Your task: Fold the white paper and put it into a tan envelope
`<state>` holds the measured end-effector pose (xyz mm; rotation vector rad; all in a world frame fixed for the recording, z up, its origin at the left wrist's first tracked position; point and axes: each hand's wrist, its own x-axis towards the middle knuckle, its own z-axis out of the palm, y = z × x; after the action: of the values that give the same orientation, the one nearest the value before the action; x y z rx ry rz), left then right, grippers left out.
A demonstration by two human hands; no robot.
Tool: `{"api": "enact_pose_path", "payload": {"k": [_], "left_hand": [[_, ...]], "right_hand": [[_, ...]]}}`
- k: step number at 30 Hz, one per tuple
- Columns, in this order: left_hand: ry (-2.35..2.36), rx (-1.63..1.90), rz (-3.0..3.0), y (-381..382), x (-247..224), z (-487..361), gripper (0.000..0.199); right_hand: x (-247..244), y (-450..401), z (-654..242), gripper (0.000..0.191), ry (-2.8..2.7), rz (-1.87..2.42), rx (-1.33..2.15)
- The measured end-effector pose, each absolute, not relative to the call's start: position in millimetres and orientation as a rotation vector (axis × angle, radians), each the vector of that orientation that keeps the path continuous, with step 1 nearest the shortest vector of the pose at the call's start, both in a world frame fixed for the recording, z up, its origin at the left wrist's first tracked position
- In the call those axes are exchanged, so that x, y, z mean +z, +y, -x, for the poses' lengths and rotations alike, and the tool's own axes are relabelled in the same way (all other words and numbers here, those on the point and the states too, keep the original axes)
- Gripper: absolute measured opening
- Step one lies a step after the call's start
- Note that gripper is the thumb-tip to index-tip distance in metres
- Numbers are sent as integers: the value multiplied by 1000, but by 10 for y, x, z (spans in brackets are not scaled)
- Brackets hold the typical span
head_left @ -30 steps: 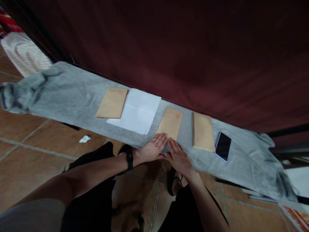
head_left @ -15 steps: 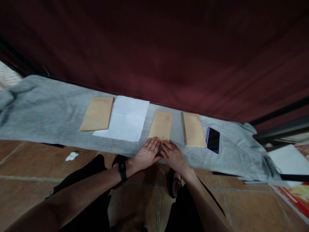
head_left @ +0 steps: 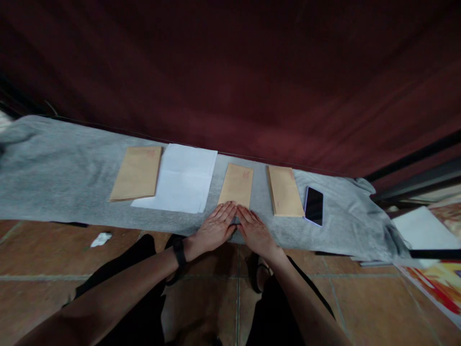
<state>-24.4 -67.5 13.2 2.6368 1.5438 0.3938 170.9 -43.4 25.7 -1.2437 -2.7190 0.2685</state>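
A brown paper envelope lies flat in front of me, with faint reddish print near its far right corner. Flat on its near end rests my left hand, fingers stretched out; a dark band circles that wrist. My right hand presses beside it, fingers also straight, its fingertips almost meeting those of the left. The envelope's near edge is hidden beneath both hands. To the left are white paper sheets and a stack of brown envelopes; to the right lies another envelope stack.
A grey cloth covers the long narrow surface. A phone lies right of the envelopes. Behind hangs a dark red curtain. On the tiled floor is a crumpled white tissue; printed sheets are at far right.
Both hands have shifted slightly toward the envelope's far end, and their fingertips have come closer together. The view has moved a little; the envelopes, papers and phone keep their places.
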Motion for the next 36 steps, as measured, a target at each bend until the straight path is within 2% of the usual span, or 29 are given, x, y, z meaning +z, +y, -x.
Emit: {"api": "enact_pose_path", "payload": {"k": [26, 36], "left_hand": [[1575, 324, -2598, -613, 135, 203, 56], [1541, 396, -2563, -613, 161, 204, 58]], "right_hand": [[272, -383, -1729, 59, -2732, 1270, 383], [222, -371, -1759, 62, -2712, 1242, 386]]}}
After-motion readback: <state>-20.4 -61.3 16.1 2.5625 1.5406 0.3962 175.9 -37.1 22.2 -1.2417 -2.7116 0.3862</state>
